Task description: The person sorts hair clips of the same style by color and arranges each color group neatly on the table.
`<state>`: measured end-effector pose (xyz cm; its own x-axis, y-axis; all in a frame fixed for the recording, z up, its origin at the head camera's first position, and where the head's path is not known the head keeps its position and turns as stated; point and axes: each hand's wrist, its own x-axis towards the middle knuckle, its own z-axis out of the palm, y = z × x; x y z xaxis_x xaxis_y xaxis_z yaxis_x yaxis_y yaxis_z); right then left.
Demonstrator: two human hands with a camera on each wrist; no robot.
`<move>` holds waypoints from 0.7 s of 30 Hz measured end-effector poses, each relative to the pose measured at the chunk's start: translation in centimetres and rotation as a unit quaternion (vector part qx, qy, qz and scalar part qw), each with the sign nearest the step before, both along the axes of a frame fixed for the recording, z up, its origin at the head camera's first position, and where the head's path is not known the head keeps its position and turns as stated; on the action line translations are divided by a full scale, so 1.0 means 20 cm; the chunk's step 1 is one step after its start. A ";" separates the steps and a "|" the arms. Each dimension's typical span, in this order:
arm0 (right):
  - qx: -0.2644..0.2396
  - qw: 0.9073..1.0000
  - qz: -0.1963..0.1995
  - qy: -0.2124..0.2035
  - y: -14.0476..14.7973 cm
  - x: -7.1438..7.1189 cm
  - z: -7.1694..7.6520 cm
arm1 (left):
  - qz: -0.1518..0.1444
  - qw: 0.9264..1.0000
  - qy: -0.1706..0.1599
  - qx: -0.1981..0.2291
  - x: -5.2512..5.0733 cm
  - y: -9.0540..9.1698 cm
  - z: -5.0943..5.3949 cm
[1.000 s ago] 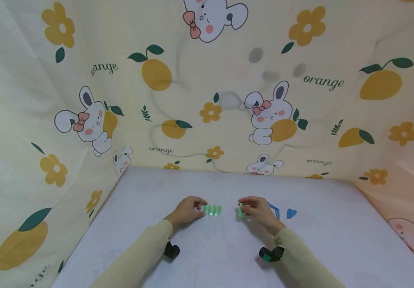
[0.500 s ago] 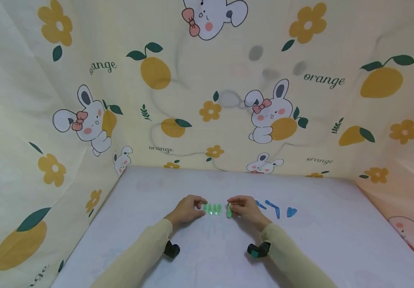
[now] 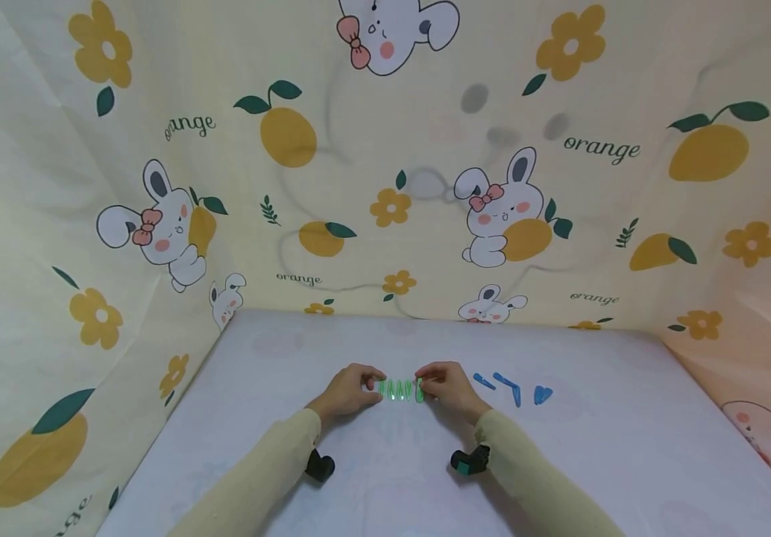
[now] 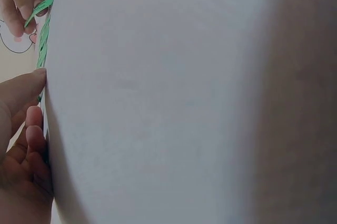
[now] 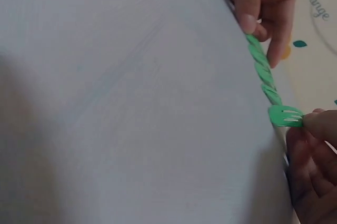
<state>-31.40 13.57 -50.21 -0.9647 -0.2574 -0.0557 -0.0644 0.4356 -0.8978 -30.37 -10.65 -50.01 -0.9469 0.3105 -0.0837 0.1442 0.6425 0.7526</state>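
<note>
I see the right hand (image 5: 316,161) pinching a green clip (image 5: 284,116) by one end, its rounded, slotted end poking out toward the near side. Just left of it runs a row of green clips (image 5: 264,74), which look overlapped from this low angle. At the row's left end, the left hand (image 5: 266,5) has its thumb and a finger about the last clip. The pale table (image 5: 147,103) spreads nearer, and on the far side hangs a cream cloth (image 5: 318,71) lettered "orange".
</note>
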 end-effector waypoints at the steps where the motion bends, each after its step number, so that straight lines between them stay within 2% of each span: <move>1: 0.006 1.000 -0.005 0.002 -0.01 0.00 0.00 | 0.000 1.000 -0.001 0.001 0.00 0.00 0.00; 7: 0.041 0.999 -0.014 0.025 -0.03 0.00 0.00 | -0.002 1.000 0.000 0.005 -0.01 0.00 -0.01; 15: 0.048 0.998 -0.010 0.042 -0.03 0.00 -0.01 | -0.001 1.000 -0.001 0.001 0.00 0.00 0.00; 21: 0.082 0.995 -0.010 0.057 -0.04 0.00 -0.03 | 0.003 1.000 -0.006 0.005 0.00 0.00 0.00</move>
<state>-31.48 12.81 -50.74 -0.9721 -0.2343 0.0139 -0.1507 0.5778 -0.8022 -30.37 -10.60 -49.99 -0.9479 0.3049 -0.0927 0.1302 0.6360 0.7606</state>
